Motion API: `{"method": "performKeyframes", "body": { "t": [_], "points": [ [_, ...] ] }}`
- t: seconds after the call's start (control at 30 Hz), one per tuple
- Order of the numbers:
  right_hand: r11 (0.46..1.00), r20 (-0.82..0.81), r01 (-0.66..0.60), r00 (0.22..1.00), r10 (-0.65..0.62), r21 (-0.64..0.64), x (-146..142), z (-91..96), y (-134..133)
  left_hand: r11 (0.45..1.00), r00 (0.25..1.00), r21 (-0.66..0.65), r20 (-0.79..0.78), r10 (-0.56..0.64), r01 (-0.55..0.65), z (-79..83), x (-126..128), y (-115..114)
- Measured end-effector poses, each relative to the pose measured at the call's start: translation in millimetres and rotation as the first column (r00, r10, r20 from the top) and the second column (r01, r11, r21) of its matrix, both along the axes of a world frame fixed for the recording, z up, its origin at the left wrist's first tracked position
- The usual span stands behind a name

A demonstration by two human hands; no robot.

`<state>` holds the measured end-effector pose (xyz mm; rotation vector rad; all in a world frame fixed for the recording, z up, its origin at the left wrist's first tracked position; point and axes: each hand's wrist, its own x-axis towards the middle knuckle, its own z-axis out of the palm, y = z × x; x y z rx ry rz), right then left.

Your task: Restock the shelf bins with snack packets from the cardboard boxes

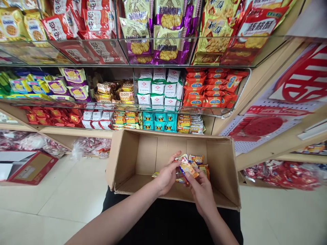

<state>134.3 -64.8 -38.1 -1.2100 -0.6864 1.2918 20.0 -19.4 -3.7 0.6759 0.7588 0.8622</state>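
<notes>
Above the inside of an open cardboard box (170,146), both my hands grip small wrapped snack packets (187,167) in orange, white and blue. My left hand (167,175) is closed, thumb and fingers at the left end of the packets. From the right, my right hand (201,190) pinches their lower edge with its thumb on top. How many packets are between the fingers I cannot tell. Right behind my right hand, more orange snack packets (204,168) lie in the box. A yellowish packet (155,175) shows partly by my left wrist.
Stocked shelves stand behind the box, with teal packets (159,121), white packets (157,89) and red-orange packets (195,89) behind a clear shelf front (158,51). A red carton (32,168) sits on the tiled floor at left. Bagged red goods (281,175) lie low at right.
</notes>
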Motion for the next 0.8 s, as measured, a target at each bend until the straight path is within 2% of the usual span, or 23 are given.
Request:
{"method": "performKeyframes", "body": {
  "t": [0.03, 0.07, 0.1, 0.17, 0.2, 0.23, 0.27, 0.3, 0.37, 0.4, 0.43, 0.5, 0.57, 0.63, 0.73, 0.8],
  "points": [
    [0.999, 0.109, 0.044, 0.993, -0.046, 0.022, 9, 3.4, 3, 0.991, 0.993, 0.135, -0.117, 0.026, -0.011, 0.9, -5, 5],
    [0.993, 0.239, 0.094, 0.965, -0.11, 0.074, 19, 8.4, 8, 0.952, 0.965, 0.307, -0.246, 0.095, -0.015, 3.6, -13, 11],
    [0.979, 0.378, 0.134, 0.907, -0.183, 0.152, 31, 15.0, 15, 0.869, 0.909, 0.495, -0.365, 0.202, 0.005, 8.1, -21, 21],
    [0.927, 0.616, 0.142, 0.711, -0.34, 0.348, 57, 32.1, 36, 0.601, 0.713, 0.787, -0.5, 0.492, 0.137, 21.2, -41, 45],
    [0.9, 0.71, 0.101, 0.58, -0.4, 0.425, 70, 41.6, 50, 0.491, 0.604, 0.836, -0.527, 0.598, 0.244, 28.7, -50, 59],
    [0.881, 0.778, 0.049, 0.447, -0.441, 0.471, 81, 51.0, 65, 0.437, 0.491, 0.826, -0.563, 0.665, 0.356, 35.8, -58, 74],
    [0.887, 0.836, -0.009, 0.338, -0.431, 0.461, 91, 59.6, 83, 0.44, 0.364, 0.771, -0.616, 0.698, 0.462, 42.0, -65, 88],
    [0.914, 0.895, -0.064, 0.244, -0.374, 0.4, 99, 66.7, 101, 0.478, 0.232, 0.691, -0.67, 0.705, 0.542, 46.7, -70, 102],
    [0.978, 0.977, -0.1, 0.124, -0.171, 0.184, 110, 75.2, 137, 0.593, -0.009, 0.506, -0.756, 0.654, 0.626, 51.0, -75, 123],
    [0.994, 0.992, -0.086, 0.114, -0.05, 0.06, 112, 76.4, 155, 0.646, -0.107, 0.421, -0.781, 0.615, 0.637, 50.7, -76, 130],
    [0.997, 0.983, -0.063, 0.17, 0.064, -0.054, 114, 75.6, 171, 0.687, -0.184, 0.35, -0.796, 0.576, 0.638, 49.3, -75, 136],
    [0.974, 0.889, -0.038, 0.401, 0.22, -0.224, 112, 70.0, 199, 0.733, -0.282, 0.255, -0.804, 0.523, 0.631, 45.0, -72, 140],
    [0.954, 0.746, -0.063, 0.609, 0.27, -0.294, 108, 61.2, 220, 0.742, -0.32, 0.218, -0.8, 0.508, 0.634, 41.3, -69, 140],
    [0.954, 0.667, -0.103, 0.694, 0.273, -0.283, 101, 51.3, 238, 0.735, -0.322, 0.214, -0.795, 0.514, 0.643, 39.7, -68, 138],
    [0.975, 0.656, -0.134, 0.723, 0.217, -0.176, 91, 34.3, 260, 0.736, -0.313, 0.211, -0.805, 0.504, 0.643, 40.5, -68, 136],
    [0.989, 0.681, -0.137, 0.72, 0.135, -0.051, 85, 21.9, 275, 0.746, -0.309, 0.207, -0.816, 0.489, 0.633, 41.8, -68, 135]
  ]
}}
